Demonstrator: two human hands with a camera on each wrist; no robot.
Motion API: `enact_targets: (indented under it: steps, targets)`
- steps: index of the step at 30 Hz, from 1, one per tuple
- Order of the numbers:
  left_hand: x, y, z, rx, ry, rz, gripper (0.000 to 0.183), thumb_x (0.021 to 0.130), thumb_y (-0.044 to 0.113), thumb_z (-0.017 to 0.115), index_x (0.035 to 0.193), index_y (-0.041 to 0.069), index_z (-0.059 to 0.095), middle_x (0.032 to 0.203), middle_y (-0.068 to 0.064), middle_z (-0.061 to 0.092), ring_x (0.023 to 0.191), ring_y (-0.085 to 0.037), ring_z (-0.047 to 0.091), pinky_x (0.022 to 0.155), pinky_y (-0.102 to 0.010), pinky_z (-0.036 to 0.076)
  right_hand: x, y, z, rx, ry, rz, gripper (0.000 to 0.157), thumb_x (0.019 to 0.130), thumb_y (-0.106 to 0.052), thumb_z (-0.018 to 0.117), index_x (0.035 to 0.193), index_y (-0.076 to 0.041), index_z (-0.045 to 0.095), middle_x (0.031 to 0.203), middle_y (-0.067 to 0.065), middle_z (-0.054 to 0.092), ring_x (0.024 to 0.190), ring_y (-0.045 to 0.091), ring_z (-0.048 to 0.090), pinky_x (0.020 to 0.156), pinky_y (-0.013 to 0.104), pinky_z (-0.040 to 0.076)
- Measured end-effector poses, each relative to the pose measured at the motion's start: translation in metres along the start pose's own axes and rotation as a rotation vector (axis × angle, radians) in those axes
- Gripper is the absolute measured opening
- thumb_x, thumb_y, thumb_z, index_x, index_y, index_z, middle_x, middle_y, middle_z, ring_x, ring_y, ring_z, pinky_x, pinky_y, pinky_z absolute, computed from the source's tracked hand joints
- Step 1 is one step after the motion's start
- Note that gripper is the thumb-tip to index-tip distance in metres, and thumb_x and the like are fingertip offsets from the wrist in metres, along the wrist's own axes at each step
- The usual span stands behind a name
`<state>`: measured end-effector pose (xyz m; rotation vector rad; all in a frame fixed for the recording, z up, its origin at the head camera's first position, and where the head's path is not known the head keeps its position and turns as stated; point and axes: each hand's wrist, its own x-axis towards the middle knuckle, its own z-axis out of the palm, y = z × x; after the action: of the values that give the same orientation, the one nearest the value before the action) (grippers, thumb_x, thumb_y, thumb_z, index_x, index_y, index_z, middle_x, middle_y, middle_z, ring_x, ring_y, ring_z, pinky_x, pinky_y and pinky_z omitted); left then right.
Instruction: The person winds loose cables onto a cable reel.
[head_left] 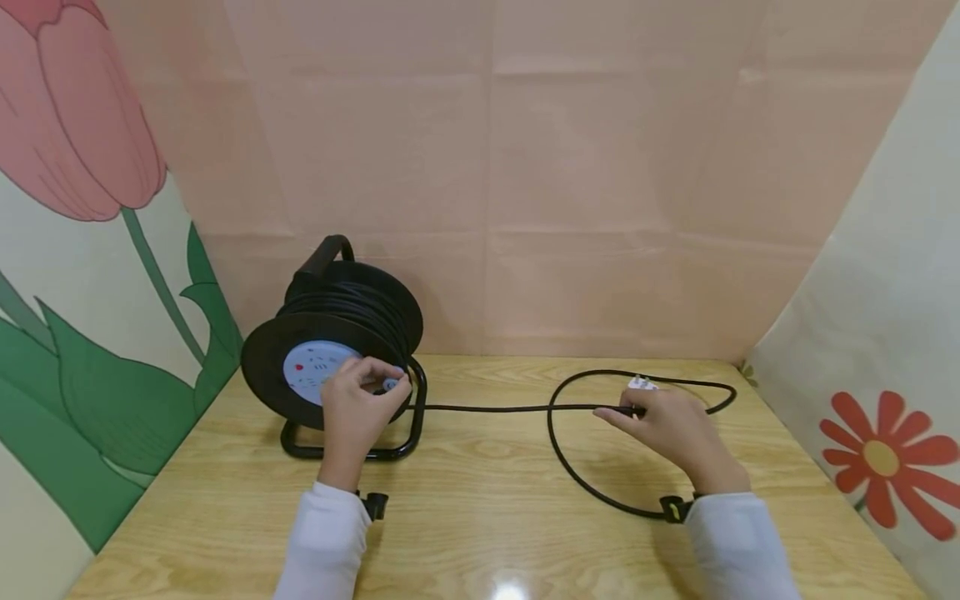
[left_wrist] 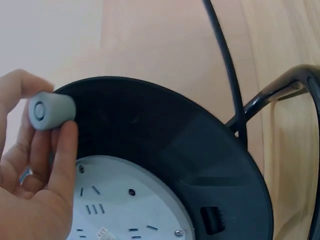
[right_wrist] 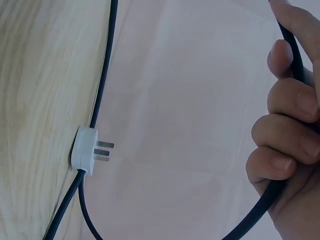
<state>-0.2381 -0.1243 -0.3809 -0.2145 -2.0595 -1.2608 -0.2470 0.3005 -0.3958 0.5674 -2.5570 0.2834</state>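
A black cable reel (head_left: 264, 371) stands at the left of the table on a tubular frame, dark cable wound round its drum. In its front is a pale socket panel (left_wrist: 115, 190). My left hand (head_left: 356, 412) pinches the grey winding knob (left_wrist: 52, 111) near the reel's rim between thumb and fingers. From the reel a black cable (head_left: 487, 409) runs straight to the right. My right hand (head_left: 678, 427) grips this cable, fingers curled round it. Behind that hand the white plug (right_wrist: 84, 150) lies on the table, its metal pins showing in the right wrist view.
A loose loop of cable (head_left: 551, 433) lies on the wooden table (head_left: 480, 500) around the right hand. The reel's frame foot (head_left: 417, 425) rests on the table. A pink backdrop (head_left: 480, 208) rises behind, with flower-printed panels (head_left: 885, 458) on both sides.
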Motion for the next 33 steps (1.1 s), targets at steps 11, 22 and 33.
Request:
enact_targets:
  steps: [11,22,33]
  targets:
    - [-0.001,0.003,-0.01,0.135,-0.209,-0.139,0.016,0.08,0.026,0.085,0.079,0.017,0.072,0.08,0.001,0.066,0.074,-0.015,0.061,0.065,-0.034,0.054,-0.003,0.006,-0.003,0.022,-0.021,0.019,0.037,0.087,-0.049,0.076,0.069,-0.027,0.052,0.055,-0.012,0.037,0.045,0.005,0.028,0.043,0.024,0.025]
    - [0.003,0.002,-0.024,0.271,-0.394,-0.265,0.029,0.08,0.04,0.084,0.085,0.013,0.074,0.077,0.004,0.07,0.07,-0.014,0.063,0.064,-0.035,0.054,-0.003,0.015,-0.005,0.069,-0.052,0.098,0.035,0.088,-0.052,0.073,0.071,-0.025,0.059,0.062,-0.007,0.041,0.062,0.016,0.038,0.073,0.05,0.034]
    - [0.005,-0.008,-0.03,0.219,-0.594,-0.378,0.037,0.09,0.048,0.073,0.084,0.012,0.079,0.075,0.003,0.071,0.072,-0.015,0.062,0.067,-0.032,0.051,-0.001,0.018,-0.004,0.098,-0.065,0.094,0.03,0.089,-0.049,0.073,0.077,-0.023,0.065,0.066,-0.007,0.047,0.066,0.017,0.041,0.073,0.047,0.035]
